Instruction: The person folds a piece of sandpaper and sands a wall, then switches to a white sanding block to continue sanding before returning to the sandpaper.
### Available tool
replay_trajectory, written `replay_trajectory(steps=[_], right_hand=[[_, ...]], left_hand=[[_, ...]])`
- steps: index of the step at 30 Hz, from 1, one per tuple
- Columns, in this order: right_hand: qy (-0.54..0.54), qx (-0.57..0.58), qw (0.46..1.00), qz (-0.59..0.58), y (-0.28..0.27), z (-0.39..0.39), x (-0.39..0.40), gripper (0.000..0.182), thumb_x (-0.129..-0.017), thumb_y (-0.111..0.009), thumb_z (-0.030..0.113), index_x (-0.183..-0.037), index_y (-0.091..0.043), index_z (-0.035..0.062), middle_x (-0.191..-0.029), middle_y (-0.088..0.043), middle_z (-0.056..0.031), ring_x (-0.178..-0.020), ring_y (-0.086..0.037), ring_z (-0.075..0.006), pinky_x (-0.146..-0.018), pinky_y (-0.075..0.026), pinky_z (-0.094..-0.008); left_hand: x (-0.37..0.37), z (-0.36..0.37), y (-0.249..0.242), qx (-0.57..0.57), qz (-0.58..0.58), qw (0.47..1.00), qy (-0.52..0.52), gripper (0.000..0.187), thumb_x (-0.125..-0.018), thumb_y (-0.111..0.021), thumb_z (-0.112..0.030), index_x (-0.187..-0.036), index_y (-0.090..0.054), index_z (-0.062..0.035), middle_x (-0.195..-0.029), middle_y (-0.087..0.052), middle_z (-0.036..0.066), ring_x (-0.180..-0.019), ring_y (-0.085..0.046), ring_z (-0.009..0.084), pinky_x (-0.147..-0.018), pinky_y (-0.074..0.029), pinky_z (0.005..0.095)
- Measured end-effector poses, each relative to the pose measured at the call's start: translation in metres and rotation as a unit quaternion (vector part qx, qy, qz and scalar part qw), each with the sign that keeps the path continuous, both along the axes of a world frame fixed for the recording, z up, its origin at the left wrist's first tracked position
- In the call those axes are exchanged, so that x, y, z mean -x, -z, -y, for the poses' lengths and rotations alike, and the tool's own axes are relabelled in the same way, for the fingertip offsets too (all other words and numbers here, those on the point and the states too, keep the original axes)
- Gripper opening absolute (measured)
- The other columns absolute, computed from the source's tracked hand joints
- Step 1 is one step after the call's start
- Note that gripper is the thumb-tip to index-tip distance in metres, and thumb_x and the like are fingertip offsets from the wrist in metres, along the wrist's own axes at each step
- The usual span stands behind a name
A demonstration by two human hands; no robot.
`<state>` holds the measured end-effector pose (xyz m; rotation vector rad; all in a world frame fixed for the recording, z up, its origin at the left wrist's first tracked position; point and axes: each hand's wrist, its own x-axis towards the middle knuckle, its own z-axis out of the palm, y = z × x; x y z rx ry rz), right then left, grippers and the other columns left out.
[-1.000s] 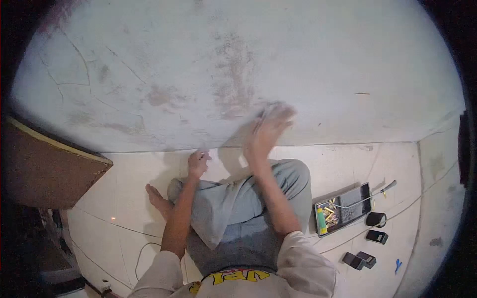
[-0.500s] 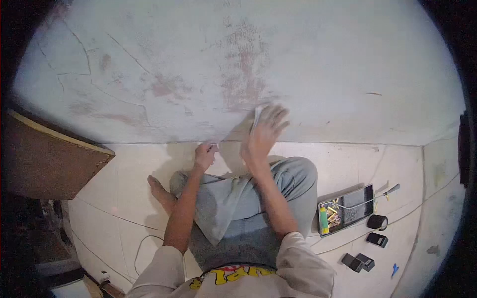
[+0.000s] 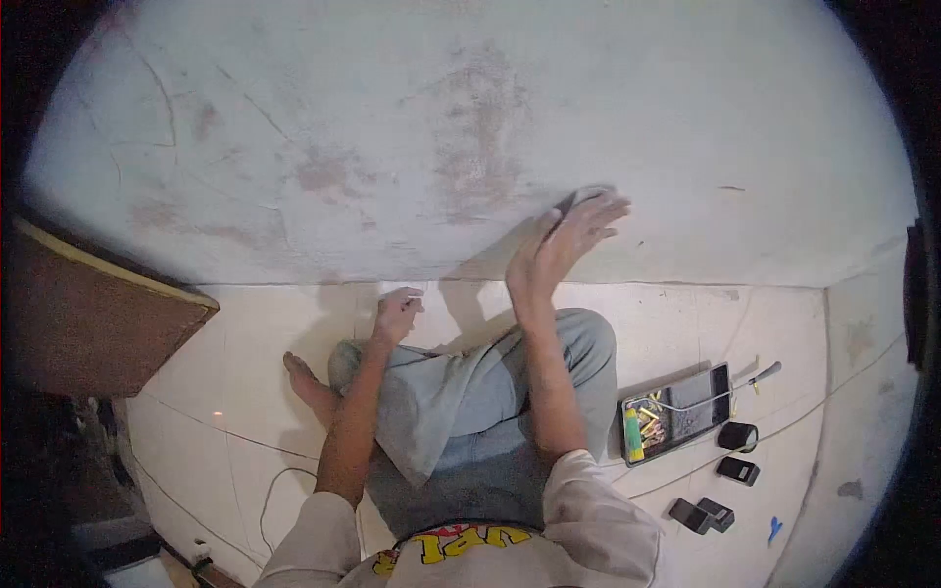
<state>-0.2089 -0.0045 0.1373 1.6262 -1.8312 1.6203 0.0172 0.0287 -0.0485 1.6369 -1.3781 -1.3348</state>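
My right hand (image 3: 564,240) lies against the pale wall (image 3: 706,118), its fingers pointing up and to the right. Between the palm side and the wall is a thin grey piece (image 3: 591,192), which looks like sandpaper and is mostly hidden by the fingers. Reddish-brown worn patches (image 3: 480,137) mark the wall to the left of that hand. Low by the foot of the wall, my left hand (image 3: 397,314) has curled fingers, closed around a small white piece (image 3: 414,294) too tiny to name.
Right of my folded legs, a black tray (image 3: 676,412) holds several small yellowish pieces and a green-yellow item. A black cylinder (image 3: 737,436) and several black blocks (image 3: 737,471) are nearby. A brown board (image 3: 113,314) stands at left. A cable (image 3: 265,500) crosses the floor.
My right hand has slid along the wall to the right and slightly up, with the grey piece under it. My left hand has stayed nearly in place.
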Motion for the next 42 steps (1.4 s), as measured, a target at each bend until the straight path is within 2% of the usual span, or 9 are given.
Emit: replay_trajectory(steps=[8,13,20,24,32,34,36,38,42], right_hand=[[-0.008,-0.116,0.98,-0.161,0.065,-0.003,-0.026,0.07,-0.092,-0.041,0.02,-0.142,-0.006,-0.0143,-0.15,-0.002,-0.0345,-0.141,0.006,-0.0469,-0.111,0.006,-0.0578],[0.003,-0.032,0.999,0.027,0.001,-0.001,-0.003,0.068,-0.095,-0.04,0.025,-0.143,-0.009,-0.0137,-0.149,-0.007,-0.0356,-0.14,0.004,-0.0476,-0.111,0.005,-0.0599],[0.017,-0.17,0.974,-0.149,0.057,-0.005,-0.014,0.064,-0.099,-0.032,0.027,-0.143,-0.008,-0.013,-0.149,-0.003,-0.0353,-0.139,0.006,-0.0492,-0.11,0.004,-0.0605],[0.009,-0.039,0.999,0.006,-0.001,-0.004,0.002,0.066,-0.094,-0.04,0.021,-0.142,-0.012,-0.0141,-0.149,-0.008,-0.0352,-0.14,0.005,-0.047,-0.11,0.004,-0.0604],[0.016,-0.217,0.965,-0.144,0.04,-0.002,-0.008,0.065,-0.094,-0.039,0.024,-0.142,-0.015,-0.0128,-0.15,-0.008,-0.033,-0.141,0.003,-0.0458,-0.11,0.005,-0.0614],[0.037,0.0,0.998,0.044,0.004,0.004,0.01,0.064,-0.094,-0.039,0.023,-0.143,-0.016,-0.0111,-0.15,-0.01,-0.0329,-0.141,0.002,-0.0455,-0.109,0.003,-0.0628],[0.031,-0.001,0.999,0.031,0.017,0.003,0.009,0.065,-0.095,-0.039,0.024,-0.143,-0.015,-0.0107,-0.15,-0.008,-0.0327,-0.141,0.002,-0.045,-0.11,0.003,-0.0623],[-0.018,-0.077,0.989,-0.125,0.043,-0.003,-0.009,0.062,-0.098,-0.035,0.023,-0.143,-0.011,-0.0122,-0.151,-0.003,-0.0325,-0.141,0.007,-0.0443,-0.11,0.007,-0.0587],[-0.061,-0.182,0.977,-0.088,0.046,-0.015,-0.023,0.062,-0.097,-0.037,0.021,-0.143,-0.011,-0.0119,-0.151,-0.002,-0.0328,-0.141,0.008,-0.045,-0.111,0.007,-0.0578]], left_hand=[[0.007,0.009,-0.005,0.014,0.01,1.0,0.002,0.024,-0.09,-0.053,-0.016,-0.107,-0.062,-0.0008,-0.078,-0.067,0.009,-0.052,-0.057,0.0107,-0.041,-0.046,0.0268],[-0.011,0.006,0.021,0.037,0.015,0.999,0.018,0.024,-0.088,-0.057,-0.016,-0.108,-0.063,-0.0023,-0.076,-0.067,0.007,-0.051,-0.056,0.0104,-0.043,-0.046,0.0261],[0.011,0.008,-0.013,-0.025,0.024,0.999,0.032,0.024,-0.089,-0.059,-0.019,-0.105,-0.063,-0.0028,-0.074,-0.065,0.006,-0.049,-0.054,0.0094,-0.044,-0.046,0.0263],[-0.005,0.0,0.004,0.041,0.024,0.998,0.034,0.024,-0.089,-0.059,-0.018,-0.106,-0.063,-0.003,-0.072,-0.063,0.004,-0.048,-0.052,0.0089,-0.044,-0.045,0.0265],[0.003,0.008,0.019,0.082,0.019,0.994,0.066,0.029,-0.089,-0.057,-0.019,-0.113,-0.061,-0.0025,-0.081,-0.067,0.009,-0.05,-0.056,0.0113,-0.041,-0.047,0.0258],[-0.003,0.005,0.01,0.05,0.035,0.996,0.058,0.029,-0.089,-0.057,-0.019,-0.112,-0.061,-0.003,-0.081,-0.067,0.008,-0.049,-0.056,0.0111,-0.04,-0.046,0.0256],[-0.003,0.007,0.006,0.02,0.045,0.998,0.049,0.028,-0.09,-0.057,-0.02,-0.112,-0.061,-0.0036,-0.081,-0.067,0.008,-0.049,-0.056,0.0109,-0.04,-0.046,0.0254],[0.001,0.017,0.011,-0.025,0.035,0.999,0.008,0.023,-0.089,-0.056,-0.015,-0.108,-0.062,-0.0036,-0.078,-0.069,0.008,-0.047,-0.057,0.0116,-0.048,-0.049,0.0283],[0.014,0.011,-0.003,0.008,0.046,0.998,0.031,0.023,-0.088,-0.055,-0.015,-0.107,-0.063,-0.0037,-0.079,-0.069,0.008,-0.047,-0.058,0.0127,-0.05,-0.05,0.0301]])
